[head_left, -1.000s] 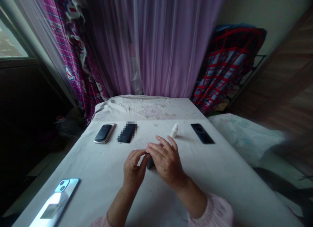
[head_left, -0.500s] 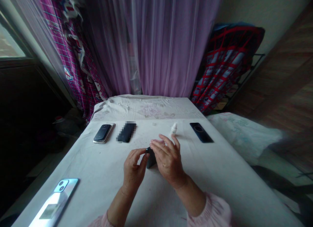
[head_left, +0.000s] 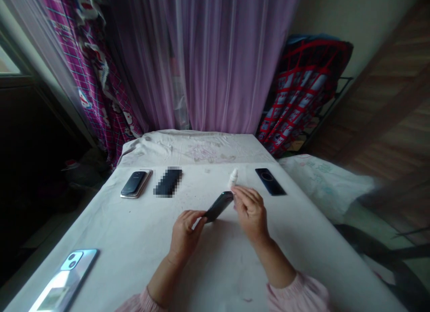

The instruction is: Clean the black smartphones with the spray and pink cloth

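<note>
A dark smartphone (head_left: 219, 206) is tilted above the white cloth, its right end higher than its left. My left hand (head_left: 187, 235) pinches its lower left end between thumb and fingers. At the raised right end, my right hand (head_left: 252, 213) is closed with the fingertips on the phone's corner. Just beyond those fingertips stands a small white bottle (head_left: 233, 177) with a narrow tip. The underside of the phone is hidden from me.
Along the table's (head_left: 161, 240) far part lie a stacked pair of phones (head_left: 135, 183), a pixelated dark phone (head_left: 168, 182) and, to the right, a dark phone with a ring (head_left: 270, 182). A shiny silver-blue phone (head_left: 75, 276) lies near left. Purple curtains (head_left: 228, 79) hang behind.
The phone has gone from nearly upright and edge-on to a slanting position. My right hand has moved right and its fingers have closed from a spread pose onto the phone's end.
</note>
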The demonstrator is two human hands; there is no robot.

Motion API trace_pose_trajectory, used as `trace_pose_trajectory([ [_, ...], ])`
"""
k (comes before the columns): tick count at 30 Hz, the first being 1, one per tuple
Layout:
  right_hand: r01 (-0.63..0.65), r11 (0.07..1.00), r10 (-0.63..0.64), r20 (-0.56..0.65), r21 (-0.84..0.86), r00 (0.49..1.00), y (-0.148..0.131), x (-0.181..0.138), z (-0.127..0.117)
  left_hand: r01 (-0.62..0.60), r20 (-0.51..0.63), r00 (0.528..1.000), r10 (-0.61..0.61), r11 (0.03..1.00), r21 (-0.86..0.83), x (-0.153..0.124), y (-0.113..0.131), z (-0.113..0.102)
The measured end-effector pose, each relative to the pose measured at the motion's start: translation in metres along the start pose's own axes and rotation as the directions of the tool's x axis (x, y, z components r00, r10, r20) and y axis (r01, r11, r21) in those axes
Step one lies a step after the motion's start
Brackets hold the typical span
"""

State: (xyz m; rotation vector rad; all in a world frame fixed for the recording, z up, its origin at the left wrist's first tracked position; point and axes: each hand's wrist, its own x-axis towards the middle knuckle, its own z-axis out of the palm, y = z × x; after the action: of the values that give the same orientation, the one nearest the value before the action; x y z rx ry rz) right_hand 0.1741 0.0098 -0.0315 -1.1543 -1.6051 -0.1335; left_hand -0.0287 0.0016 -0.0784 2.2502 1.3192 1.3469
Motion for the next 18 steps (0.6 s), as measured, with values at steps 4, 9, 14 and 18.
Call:
trace_pose_trajectory([
  [4,-0.230,0.969,0.236,-0.053,0.094,0.970,0.019,-0.017,-0.002,-0.007,0.047,0.999,0.005,1.000,0.026,-0.004,-0.008,0.006],
  [9,-0.595,0.763,0.609,0.027,0.255,0.793,0.035,-0.047,0.000,-0.005,0.042,0.999,0.003,0.999,0.054,-0.005,0.002,0.004],
  [14,-0.605,0.751,0.619,0.036,0.264,0.785,0.032,-0.054,0.002,-0.021,0.080,0.997,0.014,0.997,0.080,-0.008,0.012,0.003],
  [18,-0.287,0.955,0.288,-0.008,0.077,0.957,0.030,-0.050,0.003,-0.022,0.079,0.997,0.014,0.994,0.104,-0.007,0.013,0.003],
])
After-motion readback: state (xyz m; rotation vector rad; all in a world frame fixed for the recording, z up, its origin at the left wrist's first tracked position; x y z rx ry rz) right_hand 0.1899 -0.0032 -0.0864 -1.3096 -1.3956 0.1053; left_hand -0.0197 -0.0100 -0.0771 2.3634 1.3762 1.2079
